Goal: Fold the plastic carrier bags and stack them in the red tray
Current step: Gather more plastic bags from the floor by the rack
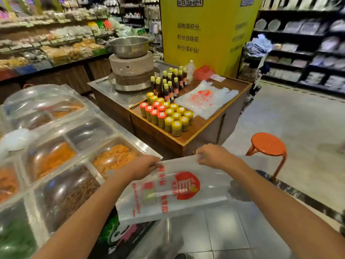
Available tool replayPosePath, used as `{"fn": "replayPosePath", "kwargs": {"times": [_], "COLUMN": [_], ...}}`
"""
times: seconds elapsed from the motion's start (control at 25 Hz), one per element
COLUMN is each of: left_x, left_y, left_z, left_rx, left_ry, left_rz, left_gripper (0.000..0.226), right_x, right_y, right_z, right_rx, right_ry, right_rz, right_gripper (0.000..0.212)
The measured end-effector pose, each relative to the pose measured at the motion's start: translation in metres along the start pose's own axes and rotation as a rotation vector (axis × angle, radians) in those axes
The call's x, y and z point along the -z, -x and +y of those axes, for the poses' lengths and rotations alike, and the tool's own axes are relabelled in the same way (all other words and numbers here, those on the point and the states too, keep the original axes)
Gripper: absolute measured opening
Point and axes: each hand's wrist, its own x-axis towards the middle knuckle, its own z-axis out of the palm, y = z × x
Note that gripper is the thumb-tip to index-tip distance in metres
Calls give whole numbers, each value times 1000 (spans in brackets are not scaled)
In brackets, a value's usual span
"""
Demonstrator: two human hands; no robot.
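I hold a clear plastic carrier bag (179, 191) with red print in the air in front of me, low in the head view. My left hand (143, 166) pinches its far left corner. My right hand (212, 156) grips its far edge further right. The bag hangs flat towards me, its near end drooping. A pile of similar bags (205, 99) lies flat on the wooden counter (188, 141) ahead. The red tray (203, 71) stands at the counter's far side, beside the yellow pillar.
Jars with yellow and red lids (168, 114) and dark bottles (169, 81) crowd the counter's left part. A stone mill with a metal bowl (130, 66) stands behind. A covered food display (56, 156) runs along my left. An orange stool (268, 144) stands on the floor to the right.
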Motion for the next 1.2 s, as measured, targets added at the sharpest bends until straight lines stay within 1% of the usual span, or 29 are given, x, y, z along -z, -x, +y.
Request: {"fn": "replayPosePath", "kwargs": {"times": [0.12, 0.2, 0.28, 0.36, 0.44, 0.56, 0.72, 0.88, 1.04, 1.12, 1.2], "left_x": [14, 25, 38, 52, 62, 72, 86, 94, 109, 116, 124], "left_y": [-71, -109, -150, -185, -216, -263, -342, -421, -495, -530, -554], "left_z": [-1, -1, 0, 9, 17, 22, 33, 43, 60, 66, 68], "left_rx": [-64, -102, -144, -171, -183, -195, -184, -110, -39, -31, -19], "left_ry": [-6, 4, 36, 57, 65, 39, 30, 53, 42, 25, 23], "left_rz": [-52, -75, -55, -18, 9, -12, 22, 80, 101, 132, 136], "left_gripper": [17, 12, 12, 17, 17, 15, 15, 18, 19, 18, 18], "right_x": [13, 26, 40, 52, 62, 73, 83, 105, 128, 139, 145], "right_y": [-20, -27, -37, -47, -56, -76, -121, -172, -217, -240, -262], "right_z": [44, 72, 110, 144, 175, 216, 282, 342, 411, 443, 467], "right_rx": [-94, -158, -217, -263, -301, -359, -341, -319, -258, -222, -203], "right_ry": [25, 41, 38, 40, 62, 72, 90, 132, 134, 135, 124], "right_rz": [36, 60, 90, 133, 159, 196, 251, 288, 323, 369, 421], "right_gripper": [2, 12, 14, 13, 12, 15, 12, 11, 17, 22, 22]}}
